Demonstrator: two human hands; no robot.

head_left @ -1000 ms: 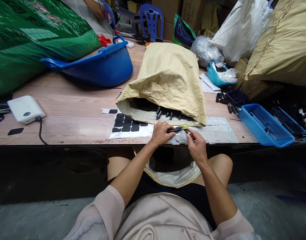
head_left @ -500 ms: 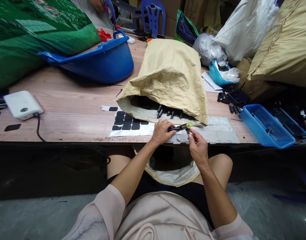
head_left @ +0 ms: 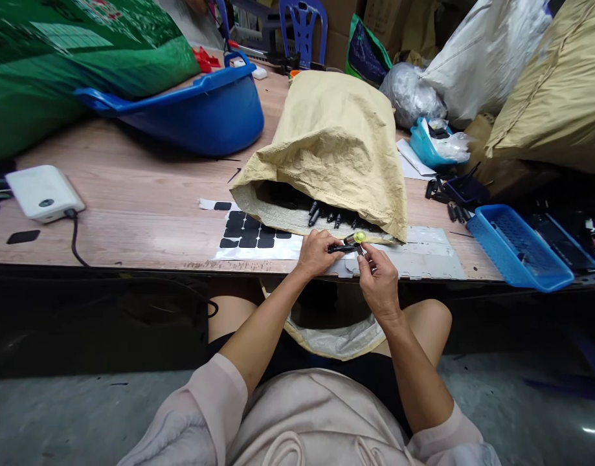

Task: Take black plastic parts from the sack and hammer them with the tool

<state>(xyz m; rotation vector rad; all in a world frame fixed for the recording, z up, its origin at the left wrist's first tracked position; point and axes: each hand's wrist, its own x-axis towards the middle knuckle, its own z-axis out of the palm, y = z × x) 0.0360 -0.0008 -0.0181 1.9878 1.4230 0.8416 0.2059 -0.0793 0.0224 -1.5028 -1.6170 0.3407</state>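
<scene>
My left hand (head_left: pixel 316 254) is closed round a small black rod-shaped part (head_left: pixel 342 248) at the table's front edge. My right hand (head_left: pixel 377 279) pinches a thin tool with a yellow-green tip (head_left: pixel 359 237) that meets the end of that part. Just behind the hands lies a tan woven sack (head_left: pixel 336 142) on its side, its mouth open toward me with several more black parts (head_left: pixel 326 215) spilling out. A white sheet of black pads (head_left: pixel 248 234) lies left of my hands. An open sack (head_left: pixel 336 336) sits between my knees under the table.
A blue basin (head_left: pixel 200 116) and a green sack (head_left: pixel 59 65) stand at the back left. A white box with a cable (head_left: pixel 42 193) is at the far left. A blue basket (head_left: pixel 518 246), a grey sheet (head_left: pixel 423 259) and more sacks fill the right side.
My right hand has shifted slightly left and up, bringing the yellow-green tip closer onto the black part. The view has tilted down a little.
</scene>
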